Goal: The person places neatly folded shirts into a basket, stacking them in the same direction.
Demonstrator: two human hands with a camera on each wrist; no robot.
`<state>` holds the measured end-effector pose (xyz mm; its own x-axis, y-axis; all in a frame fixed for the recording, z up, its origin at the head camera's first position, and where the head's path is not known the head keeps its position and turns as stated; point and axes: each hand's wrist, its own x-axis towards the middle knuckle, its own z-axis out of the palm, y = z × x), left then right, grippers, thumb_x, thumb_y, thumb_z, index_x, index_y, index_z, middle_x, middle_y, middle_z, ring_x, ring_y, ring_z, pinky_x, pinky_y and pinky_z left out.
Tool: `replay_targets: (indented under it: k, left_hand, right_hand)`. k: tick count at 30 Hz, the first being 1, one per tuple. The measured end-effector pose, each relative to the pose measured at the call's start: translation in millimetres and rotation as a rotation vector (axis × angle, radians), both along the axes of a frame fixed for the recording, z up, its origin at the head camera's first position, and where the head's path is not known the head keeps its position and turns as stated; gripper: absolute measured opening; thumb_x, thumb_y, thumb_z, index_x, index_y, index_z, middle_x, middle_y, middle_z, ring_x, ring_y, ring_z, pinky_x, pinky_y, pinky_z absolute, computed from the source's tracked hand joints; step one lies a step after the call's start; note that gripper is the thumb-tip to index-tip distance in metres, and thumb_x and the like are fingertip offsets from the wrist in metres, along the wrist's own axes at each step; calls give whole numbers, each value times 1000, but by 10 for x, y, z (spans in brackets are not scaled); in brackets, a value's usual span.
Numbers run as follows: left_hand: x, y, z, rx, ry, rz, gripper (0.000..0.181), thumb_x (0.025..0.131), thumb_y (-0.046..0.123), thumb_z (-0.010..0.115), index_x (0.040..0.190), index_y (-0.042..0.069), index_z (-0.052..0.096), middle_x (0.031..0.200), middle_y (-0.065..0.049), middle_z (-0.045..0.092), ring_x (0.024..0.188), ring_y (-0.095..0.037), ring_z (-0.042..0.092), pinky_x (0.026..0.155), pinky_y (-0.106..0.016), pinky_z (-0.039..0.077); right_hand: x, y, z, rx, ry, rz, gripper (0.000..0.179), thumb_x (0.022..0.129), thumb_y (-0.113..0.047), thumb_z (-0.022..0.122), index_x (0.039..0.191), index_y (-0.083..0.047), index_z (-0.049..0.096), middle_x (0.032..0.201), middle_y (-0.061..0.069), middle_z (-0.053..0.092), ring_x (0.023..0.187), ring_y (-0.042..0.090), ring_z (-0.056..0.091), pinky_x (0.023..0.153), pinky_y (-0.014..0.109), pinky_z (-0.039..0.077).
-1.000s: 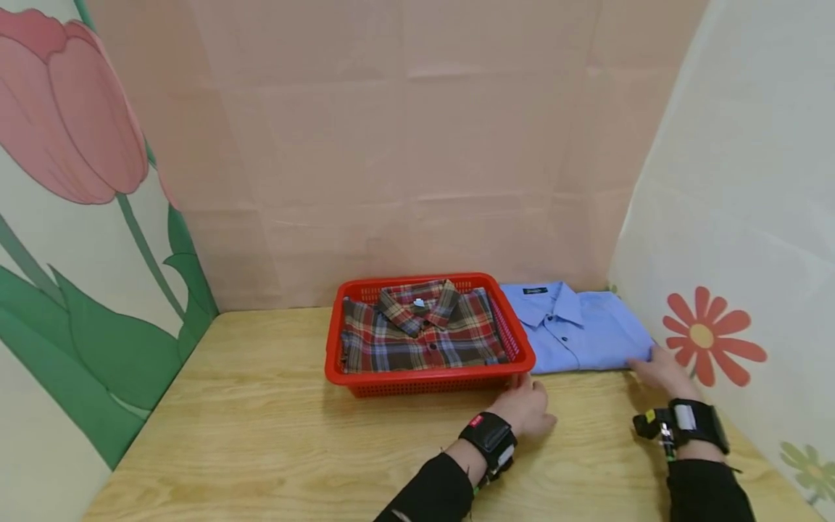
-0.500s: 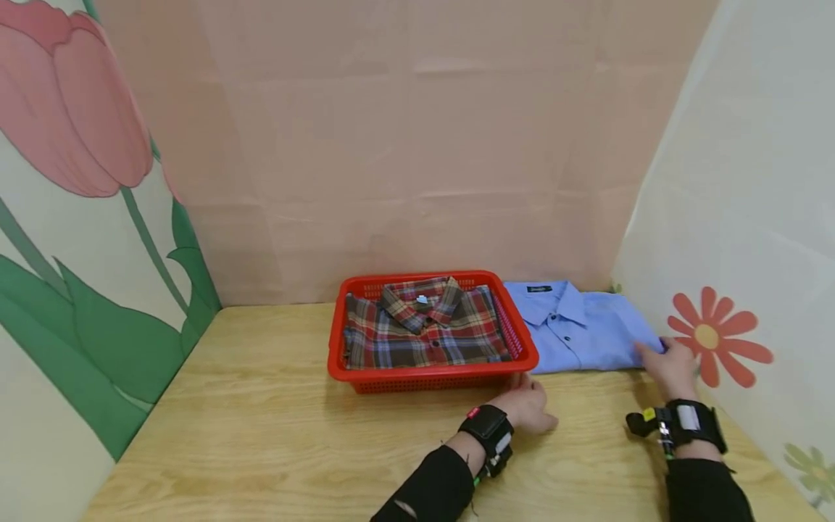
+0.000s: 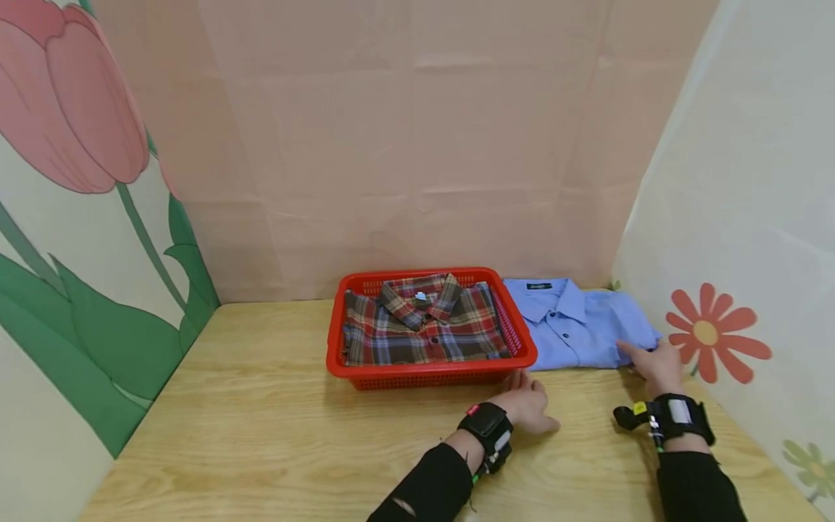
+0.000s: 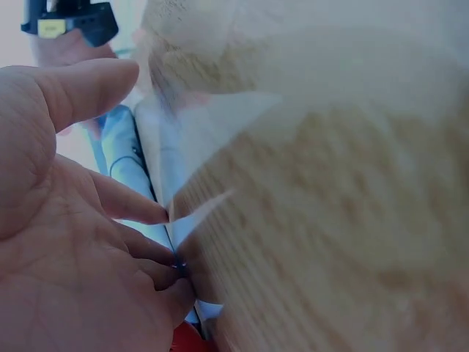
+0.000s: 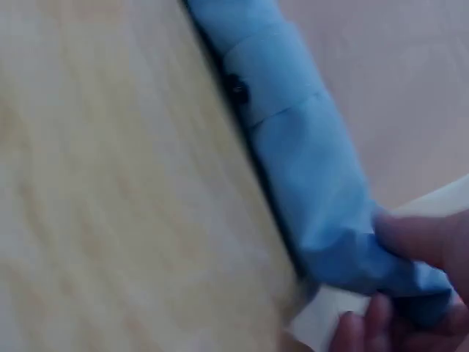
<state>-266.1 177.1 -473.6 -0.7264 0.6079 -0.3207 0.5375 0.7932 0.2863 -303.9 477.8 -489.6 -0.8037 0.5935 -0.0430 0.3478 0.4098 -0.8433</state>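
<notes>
A folded light blue button-up shirt lies on the table, its left side right against a red plastic basket. My right hand pinches the shirt's near right corner; in the right wrist view the thumb presses on top of the blue cloth with fingers curled beneath, and the cloth bunches there. By the basket's front right corner is my left hand, its fingers loosely extended toward the shirt's near edge. The left wrist view shows its palm facing the camera, holding nothing.
Inside the red basket sits a folded plaid shirt, collar up. A pink sheet backs the wooden table. Flower-printed panels stand left and right, the right panel close beside my right hand.
My right hand has shifted left onto the blue shirt's corner, its thumb now farther over the cloth, and the shirt's right end has wrinkled. My left hand stays nearly in place.
</notes>
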Motion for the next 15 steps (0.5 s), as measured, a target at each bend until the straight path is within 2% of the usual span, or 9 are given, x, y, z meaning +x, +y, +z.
replay_targets:
  k: [2, 4, 7, 9, 11, 13, 15]
  left_hand:
    - [50, -35, 60, 16, -10, 7, 77, 95, 57, 51, 157, 21, 22, 164, -2, 0, 151, -16, -5, 123, -32, 8]
    - [82, -52, 79, 57, -5, 27, 74, 96, 55, 51, 156, 21, 26, 164, -2, 4, 151, -15, -1, 122, -30, 12]
    - [107, -62, 61, 138, 23, 79, 70, 96, 52, 54, 154, 21, 31, 163, -1, 11, 151, -15, 10, 119, -26, 23]
    - [114, -68, 43, 196, 48, 119, 69, 94, 51, 57, 153, 22, 33, 163, 1, 14, 150, -15, 17, 115, -26, 30]
    - [120, -81, 38, 220, 61, 135, 74, 92, 54, 59, 154, 25, 31, 163, 4, 15, 149, -15, 19, 113, -26, 33]
    - [120, -99, 45, 232, 58, 136, 79, 90, 56, 62, 155, 28, 28, 163, 6, 14, 150, -15, 17, 114, -28, 33]
    - [124, -114, 55, 240, 45, 124, 83, 88, 58, 64, 156, 28, 26, 162, 7, 15, 151, -15, 14, 116, -28, 31]
  right_hand:
    - [0, 3, -43, -13, 36, -24, 82, 92, -38, 63, 147, 12, 29, 147, 34, 36, 128, 44, 42, 101, 53, 43]
    - [8, 17, -79, 11, 61, -54, 75, 92, -30, 64, 146, 12, 33, 148, 33, 37, 130, 43, 38, 107, 56, 36]
    - [18, 38, -105, 72, 49, -57, 64, 91, -22, 63, 138, 14, 41, 137, 33, 45, 118, 42, 45, 92, 51, 43]
    - [27, 49, -88, 124, 29, -22, 60, 89, -19, 62, 133, 17, 43, 129, 34, 48, 108, 41, 47, 80, 46, 44]
    - [46, 62, -43, 191, 3, 40, 59, 89, -18, 60, 131, 19, 43, 126, 37, 48, 103, 42, 48, 74, 43, 44]
    - [83, 80, 27, 270, -30, 124, 59, 88, -15, 57, 133, 21, 41, 123, 40, 46, 100, 44, 48, 73, 45, 45]
    - [129, 102, 112, 355, -69, 211, 61, 86, -11, 53, 137, 20, 38, 128, 44, 43, 101, 46, 46, 76, 49, 44]
